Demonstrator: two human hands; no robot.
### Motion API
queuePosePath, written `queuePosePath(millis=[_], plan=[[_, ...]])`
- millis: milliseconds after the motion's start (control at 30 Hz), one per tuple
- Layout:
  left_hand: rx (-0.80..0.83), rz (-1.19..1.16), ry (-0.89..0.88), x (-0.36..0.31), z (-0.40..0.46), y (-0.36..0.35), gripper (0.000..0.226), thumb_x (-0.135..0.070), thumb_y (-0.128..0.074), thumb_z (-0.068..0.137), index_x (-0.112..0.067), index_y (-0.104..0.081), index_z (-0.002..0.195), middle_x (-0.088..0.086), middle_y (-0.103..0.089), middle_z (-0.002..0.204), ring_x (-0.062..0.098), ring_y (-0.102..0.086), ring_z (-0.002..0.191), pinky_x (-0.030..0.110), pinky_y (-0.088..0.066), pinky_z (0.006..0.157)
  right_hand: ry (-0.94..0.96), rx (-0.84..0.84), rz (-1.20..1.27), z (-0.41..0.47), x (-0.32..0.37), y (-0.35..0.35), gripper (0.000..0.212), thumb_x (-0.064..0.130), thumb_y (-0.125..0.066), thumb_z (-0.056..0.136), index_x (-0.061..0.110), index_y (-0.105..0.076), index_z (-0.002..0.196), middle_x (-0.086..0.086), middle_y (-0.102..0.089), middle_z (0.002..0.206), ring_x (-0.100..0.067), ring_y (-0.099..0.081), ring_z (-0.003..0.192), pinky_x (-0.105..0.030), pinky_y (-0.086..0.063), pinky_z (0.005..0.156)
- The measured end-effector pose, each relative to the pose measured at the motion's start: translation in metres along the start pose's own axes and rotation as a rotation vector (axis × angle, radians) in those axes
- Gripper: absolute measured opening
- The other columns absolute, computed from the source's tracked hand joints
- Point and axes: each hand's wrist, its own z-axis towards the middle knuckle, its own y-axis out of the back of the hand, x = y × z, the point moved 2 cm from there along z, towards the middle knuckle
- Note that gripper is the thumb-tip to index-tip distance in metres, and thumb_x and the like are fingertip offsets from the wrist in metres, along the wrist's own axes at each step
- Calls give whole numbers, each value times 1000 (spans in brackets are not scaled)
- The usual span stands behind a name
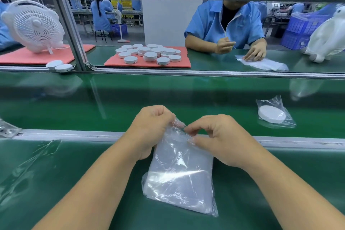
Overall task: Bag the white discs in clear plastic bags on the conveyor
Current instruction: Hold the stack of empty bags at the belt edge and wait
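— Green belting filled most of the view: the conveyor [130, 99] ran from left edge to right edge between two metal rails, with a green bench [56, 183] on the near side of the near rail.

— And past the far rail?

— A second green surface. A pink mat [149, 62] lay there bearing a heap of white discs [149, 53]; a worker in a blue coat [225, 22] sat opposite with one hand flat on a pile of loose bags. A white fan [33, 24] stood on another pink mat toward the far left corner.

— Where was the bag being worked?

— The clear bag [183, 170] hung over the near bench, its long axis running from the near rail back toward the person, mouth uppermost. The white shape inside looked like a disc, though I couldn't be sure through the film.

— The hands?

— Close together at the mouth. The left hand [151, 125] pinched the top edge, fingers curled; the right hand [214, 136] pinched the same edge just beside it. Neither was clearly nearer.

— So the next move?

— Sealing or folding the mouth, I'd judge, then setting it forward onto the belt, where a finished bagged disc [272, 114] already lay toward the right edge, well apart from the hands.
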Motion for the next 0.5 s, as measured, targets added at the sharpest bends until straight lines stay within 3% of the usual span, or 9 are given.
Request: queuePosePath(millis=[133, 300, 433, 500], plan=[[53, 26, -26, 0, -2, -3, 26, -2, -61, 97, -9, -68, 73, 9, -82, 97, 42, -73, 92, 58, -59, 90, -20, 86, -99, 0, 6, 3, 27, 32, -81, 80, 35, -77, 106, 24, -72, 97, 5, -62, 92, -18, -47, 80], [74, -1, -53, -4, -5, -4, 27, -6, -64, 98, -12, -70, 73, 15, -79, 106, 33, -68, 86, 51, -57, 83, 9, 95, -224, -1, 12, 3, 7, 32, -71, 88, 25, -73, 89, 7, -69, 82, -13, -61, 77, -36, -54, 73], [85, -60, -61, -8, -8, -7, 28, -5, -65, 99, -12, -68, 73, 21, -76, 112, 37, -67, 85, 53, -57, 85, 7, 110, -254, -1, 13, 6, 13, 34, -77, 82, 22, -71, 81, 4, -65, 70, -10, -51, 61, -24, -42, 55], [85, -69, -63, -8, -9, -8, 26, -4, -64, 99, -11, -69, 74, 21, -76, 112, 36, -68, 87, 56, -58, 87, -19, 108, -241, -1, 14, 7, 19, 38, -82, 75, 28, -71, 87, 9, -61, 69, -5, -51, 60, -21, -40, 56]])
